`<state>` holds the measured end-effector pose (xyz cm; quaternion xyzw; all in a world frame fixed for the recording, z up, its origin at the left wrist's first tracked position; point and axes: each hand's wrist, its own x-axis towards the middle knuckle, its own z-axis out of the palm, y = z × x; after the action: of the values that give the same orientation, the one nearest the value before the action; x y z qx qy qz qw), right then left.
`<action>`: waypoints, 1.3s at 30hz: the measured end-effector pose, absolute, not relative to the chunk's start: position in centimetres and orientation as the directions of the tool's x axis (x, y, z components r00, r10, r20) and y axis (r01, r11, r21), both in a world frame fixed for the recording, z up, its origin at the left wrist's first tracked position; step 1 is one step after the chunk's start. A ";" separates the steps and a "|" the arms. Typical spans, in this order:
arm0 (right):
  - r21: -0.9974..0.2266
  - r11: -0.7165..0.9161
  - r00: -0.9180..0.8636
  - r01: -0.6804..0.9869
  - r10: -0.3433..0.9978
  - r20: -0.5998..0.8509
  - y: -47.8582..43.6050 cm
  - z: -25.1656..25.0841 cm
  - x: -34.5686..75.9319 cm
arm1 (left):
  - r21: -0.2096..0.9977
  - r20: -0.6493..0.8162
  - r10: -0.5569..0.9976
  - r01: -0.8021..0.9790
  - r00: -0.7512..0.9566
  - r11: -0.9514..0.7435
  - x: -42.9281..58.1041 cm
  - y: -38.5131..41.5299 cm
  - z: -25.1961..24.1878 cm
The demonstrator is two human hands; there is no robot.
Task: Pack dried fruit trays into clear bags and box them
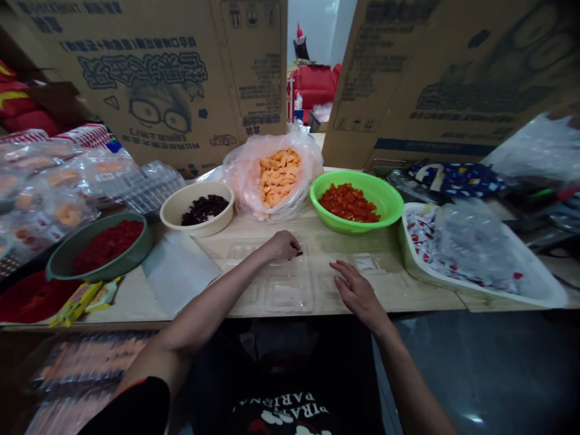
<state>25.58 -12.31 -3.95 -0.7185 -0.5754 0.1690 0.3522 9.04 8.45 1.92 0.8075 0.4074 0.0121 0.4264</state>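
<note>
One small dark piece (299,254) is pinched in the left hand (285,246) over clear trays (287,294) nearer than the green bowl (386,208); right hand (357,291), loosely spread, could skid those thin trays by brushing them.

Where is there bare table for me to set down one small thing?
Front left: bare tabletop between the small packets and the white paper. Crowded: the middle, where clear trays lie about the left hand and right hand, with the bright green bowl and plastic bag behind.
</note>
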 end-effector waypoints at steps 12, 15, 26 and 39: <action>-0.738 -0.117 0.328 0.665 0.933 0.147 -14.2 -2.8 25.3 | 0.803 -0.133 0.642 0.461 0.755 -0.377 15.3 7.2 2.0; -0.740 -0.126 0.336 0.661 0.931 0.142 -14.7 -2.7 25.5 | 0.808 -0.058 0.637 0.411 0.769 -0.422 18.9 5.9 1.0; -0.710 -0.139 0.391 0.690 0.898 0.204 -17.1 -2.8 27.6 | 0.738 0.114 0.703 0.414 0.702 -0.533 20.6 4.7 -1.4; -0.329 -0.538 0.607 0.776 0.778 0.160 -18.7 -5.4 29.8 | 0.561 0.061 0.490 0.376 0.869 -0.737 31.2 0.2 -0.5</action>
<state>29.82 -18.71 -5.44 -0.8768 -0.4432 0.0027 0.1864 31.17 0.20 -0.52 0.9263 0.2339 0.1029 0.2768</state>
